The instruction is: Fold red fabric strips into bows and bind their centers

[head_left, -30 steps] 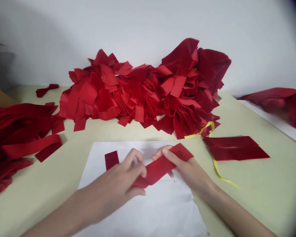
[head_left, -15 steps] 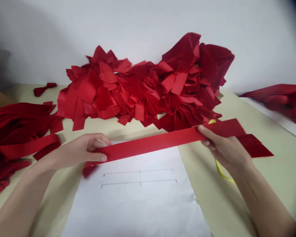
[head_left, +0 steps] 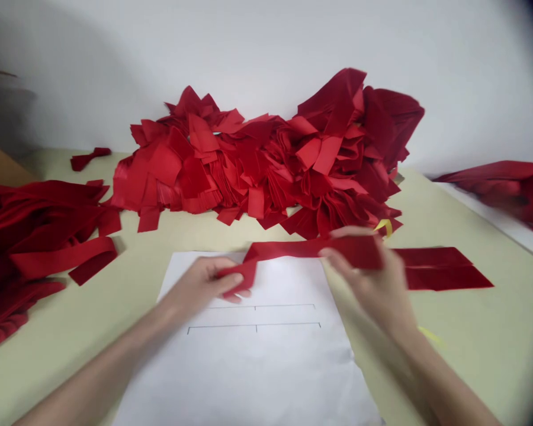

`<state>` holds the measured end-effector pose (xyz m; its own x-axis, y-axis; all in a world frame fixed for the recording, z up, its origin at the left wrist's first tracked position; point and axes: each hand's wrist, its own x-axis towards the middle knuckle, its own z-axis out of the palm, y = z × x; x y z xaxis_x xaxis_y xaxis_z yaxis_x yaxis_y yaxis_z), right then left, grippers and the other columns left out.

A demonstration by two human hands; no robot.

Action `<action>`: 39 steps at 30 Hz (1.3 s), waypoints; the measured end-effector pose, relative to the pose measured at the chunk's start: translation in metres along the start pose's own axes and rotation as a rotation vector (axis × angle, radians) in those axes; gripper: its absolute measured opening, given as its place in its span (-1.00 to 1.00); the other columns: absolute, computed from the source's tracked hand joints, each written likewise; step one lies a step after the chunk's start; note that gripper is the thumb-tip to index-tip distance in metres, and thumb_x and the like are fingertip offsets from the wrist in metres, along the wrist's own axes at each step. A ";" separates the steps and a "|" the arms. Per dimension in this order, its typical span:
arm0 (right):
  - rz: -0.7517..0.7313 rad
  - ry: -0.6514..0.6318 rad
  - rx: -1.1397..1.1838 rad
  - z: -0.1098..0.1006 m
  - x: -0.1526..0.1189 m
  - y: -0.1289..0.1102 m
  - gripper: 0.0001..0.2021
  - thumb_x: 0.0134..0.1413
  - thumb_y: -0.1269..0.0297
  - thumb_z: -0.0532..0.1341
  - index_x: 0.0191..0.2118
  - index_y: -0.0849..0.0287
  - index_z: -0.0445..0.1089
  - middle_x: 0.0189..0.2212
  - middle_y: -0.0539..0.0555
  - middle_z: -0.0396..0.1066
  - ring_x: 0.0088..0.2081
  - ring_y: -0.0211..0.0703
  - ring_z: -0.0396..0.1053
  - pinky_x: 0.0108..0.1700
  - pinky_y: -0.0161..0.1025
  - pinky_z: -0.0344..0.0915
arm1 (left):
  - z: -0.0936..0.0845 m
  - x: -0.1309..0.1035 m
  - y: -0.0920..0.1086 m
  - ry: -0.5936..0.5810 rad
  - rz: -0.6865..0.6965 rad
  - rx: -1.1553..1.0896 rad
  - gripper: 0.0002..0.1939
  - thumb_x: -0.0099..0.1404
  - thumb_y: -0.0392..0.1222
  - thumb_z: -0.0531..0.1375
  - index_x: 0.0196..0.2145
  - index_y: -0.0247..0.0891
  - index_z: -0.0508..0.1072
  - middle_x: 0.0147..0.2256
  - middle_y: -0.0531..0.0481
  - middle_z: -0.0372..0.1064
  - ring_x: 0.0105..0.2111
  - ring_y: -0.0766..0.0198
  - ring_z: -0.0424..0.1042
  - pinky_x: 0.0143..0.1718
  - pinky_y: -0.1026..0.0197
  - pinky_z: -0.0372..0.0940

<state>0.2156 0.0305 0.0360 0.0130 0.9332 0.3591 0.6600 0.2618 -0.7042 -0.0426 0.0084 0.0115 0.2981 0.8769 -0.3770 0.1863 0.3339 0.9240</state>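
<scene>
A red velvet ribbon runs between my two hands above the top of a white paper sheet. My left hand pinches its left end, which bends down over the paper. On the right, my right hand is smeared by motion, with its thumb and fingers around the folded-back right end. Two thin marked lines are drawn across the paper below the ribbon. Dark red ribbon strips lie on the table just beyond my right hand.
A big heap of folded red ribbon pieces stands against the wall. More red ribbons lie at the left, with a small bow-shaped piece behind. A yellow strip shows near my right hand. Red fabric lies far right.
My hands have come closer together. The ribbon, stretched straight and taut before, now bends at its left end and folds back at its right end.
</scene>
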 end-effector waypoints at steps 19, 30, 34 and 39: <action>-0.444 -0.737 0.104 0.037 -0.045 -0.016 -0.53 0.13 0.38 0.12 0.17 0.14 0.13 0.16 0.03 0.16 0.16 -0.27 0.11 0.18 -0.31 0.16 | 0.033 -0.004 -0.012 -0.111 0.163 -0.182 -0.88 0.26 -0.28 0.10 -0.35 -0.33 0.43 -0.45 0.06 0.32 -0.40 0.34 0.29 -0.30 0.26 0.23; -0.355 -1.121 0.327 -0.002 -0.009 -0.013 -0.34 -0.12 0.16 0.35 0.15 0.07 0.20 0.00 0.08 0.35 0.23 -0.04 0.01 0.26 -0.04 -0.09 | -0.002 -0.037 0.024 -0.733 0.211 0.313 -0.76 0.25 -0.28 0.13 -0.16 -0.29 0.53 -0.34 -0.13 0.54 -0.41 0.23 0.44 -0.40 0.28 0.26; -0.313 -1.320 0.476 0.007 -0.014 -0.015 -0.78 0.00 0.16 0.27 -0.28 0.20 0.48 -0.36 0.04 0.36 -0.20 -0.23 0.34 0.11 -0.15 0.15 | -0.026 -0.039 0.032 -0.712 0.205 0.201 -0.77 0.26 -0.26 0.12 -0.22 -0.25 0.58 -0.34 -0.17 0.55 -0.37 0.17 0.49 -0.33 0.24 0.33; -0.150 -1.240 0.712 0.012 -0.019 -0.012 -0.74 -0.02 0.28 0.29 -0.16 0.19 0.36 0.00 0.15 0.17 0.03 -0.14 0.19 0.05 -0.18 0.20 | -0.047 -0.046 0.024 -0.447 0.265 0.155 -0.77 0.18 -0.04 0.20 -0.50 -0.15 0.61 -0.61 -0.04 0.49 -0.58 0.23 0.47 -0.48 0.27 0.35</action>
<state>0.1982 0.0128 0.0301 -0.9168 0.3975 -0.0388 0.0829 0.0945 -0.9921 -0.0961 -0.0078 0.0536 0.7166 0.6804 -0.1538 0.1764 0.0365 0.9836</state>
